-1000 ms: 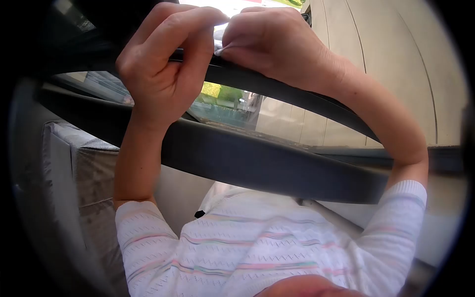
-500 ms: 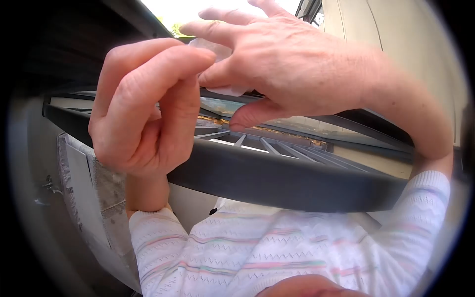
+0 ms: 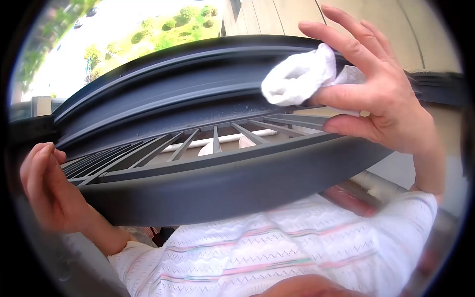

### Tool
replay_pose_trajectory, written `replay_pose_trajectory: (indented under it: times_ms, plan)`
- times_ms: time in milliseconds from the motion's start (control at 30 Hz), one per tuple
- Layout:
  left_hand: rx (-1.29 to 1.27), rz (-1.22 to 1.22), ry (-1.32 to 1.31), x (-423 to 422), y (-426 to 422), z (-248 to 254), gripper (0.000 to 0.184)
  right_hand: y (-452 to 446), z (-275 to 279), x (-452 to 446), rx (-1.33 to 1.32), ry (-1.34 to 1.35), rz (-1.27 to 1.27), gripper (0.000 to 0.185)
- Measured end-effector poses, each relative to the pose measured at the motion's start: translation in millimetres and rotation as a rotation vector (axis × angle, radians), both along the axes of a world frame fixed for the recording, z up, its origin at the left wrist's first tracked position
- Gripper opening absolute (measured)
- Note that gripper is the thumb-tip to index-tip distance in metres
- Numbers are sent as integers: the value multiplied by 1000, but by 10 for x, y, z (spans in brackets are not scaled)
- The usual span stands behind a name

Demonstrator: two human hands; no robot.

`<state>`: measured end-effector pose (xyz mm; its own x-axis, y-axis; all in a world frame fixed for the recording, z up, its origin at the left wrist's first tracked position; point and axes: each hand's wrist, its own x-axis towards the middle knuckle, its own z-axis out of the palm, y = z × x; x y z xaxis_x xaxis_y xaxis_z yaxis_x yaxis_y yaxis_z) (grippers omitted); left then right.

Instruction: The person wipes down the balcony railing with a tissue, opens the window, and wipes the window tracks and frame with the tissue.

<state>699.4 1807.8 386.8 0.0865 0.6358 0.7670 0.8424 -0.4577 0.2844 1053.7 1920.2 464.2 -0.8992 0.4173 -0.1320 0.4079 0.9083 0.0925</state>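
My right hand is raised at the upper right with a crumpled white cloth at its index finger. The index fingertip is hidden in the cloth, while the other fingers spread upward and the thumb points left below it. The cloth is in front of a dark, ridged metal rail; I cannot tell whether it touches the metal. At the far left my left hand is closed, its fingertips bunched together and nothing visible in them. It is beside the left end of a dark curved handrail.
Thin dark bars run between the handrail and the ridged rail. A light panelled wall rises at the upper right. Beyond the rail, far below, lies ground with green bushes. A pale pipe passes under the handrail at the right.
My hands have moved apart, the left one down to the far left and the right one to the right. The cloth now shows clearly. The view has shifted to show the outer rail and the ground below.
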Motion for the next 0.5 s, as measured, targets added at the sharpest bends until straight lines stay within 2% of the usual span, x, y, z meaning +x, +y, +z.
replay_pose_trajectory:
  times_ms: [100, 200, 300, 367, 500]
  plan:
    - [16, 49, -17, -21, -19, -96, 13, -86, -69, 441, -99, -21, -191, 36]
    - [7, 48, -28, -78, -35, -142, 13, -55, -141, 568, -265, 47, -227, 36]
    - [-44, 6, -46, -78, -36, -180, 14, 50, -267, 587, -571, 324, -205, 29]
    - [-67, 25, -44, -108, -44, -197, 14, 75, -259, 585, -673, 435, -219, 25]
    - [-59, 94, -76, -213, -112, -279, 15, 29, -308, 483, -509, 410, -236, 27]
